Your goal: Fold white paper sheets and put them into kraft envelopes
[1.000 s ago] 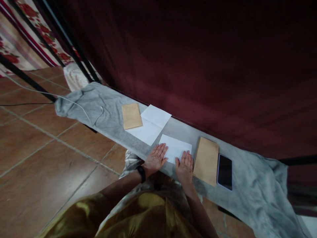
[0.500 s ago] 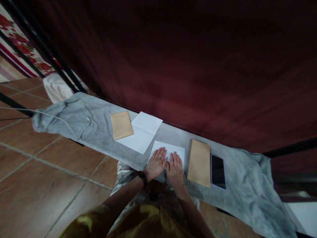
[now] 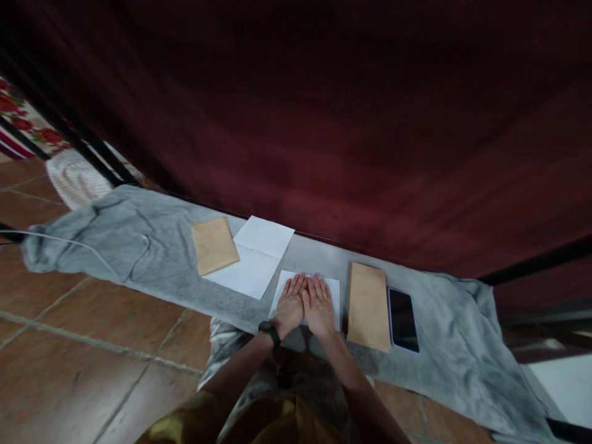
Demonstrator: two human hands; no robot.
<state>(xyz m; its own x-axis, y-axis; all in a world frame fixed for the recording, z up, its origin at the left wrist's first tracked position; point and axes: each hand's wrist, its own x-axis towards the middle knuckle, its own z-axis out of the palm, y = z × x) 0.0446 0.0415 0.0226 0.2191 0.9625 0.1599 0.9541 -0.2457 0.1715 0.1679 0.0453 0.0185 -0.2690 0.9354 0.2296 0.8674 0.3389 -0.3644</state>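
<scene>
Both palms lie flat on a sheet of white paper [image 3: 332, 295], covering much of its middle. My left hand [image 3: 290, 305], with a dark band at its wrist, has its fingers stretched out and holds nothing. Touching it along the thumb side, my right hand [image 3: 319, 306] is also flat with straight fingers. To the left, a larger creased sheet of white paper [image 3: 263, 250] lies unfolded. A small brown paper piece [image 3: 213, 245], apparently stacked or folded, overlaps that sheet's left edge. Right of my hands rests a longer stack of brown paper [image 3: 369, 308].
A phone [image 3: 404, 319] with a dark screen lies beside the long brown stack. Grey cloth [image 3: 457, 333] covers the narrow bench. A white cable [image 3: 92, 248] crosses its left end. A dark red curtain [image 3: 324, 142] hangs along the far edge.
My right hand has slid left against my left hand, and the two now meet on the white paper. The view has shifted slightly; the other papers and the phone stay put.
</scene>
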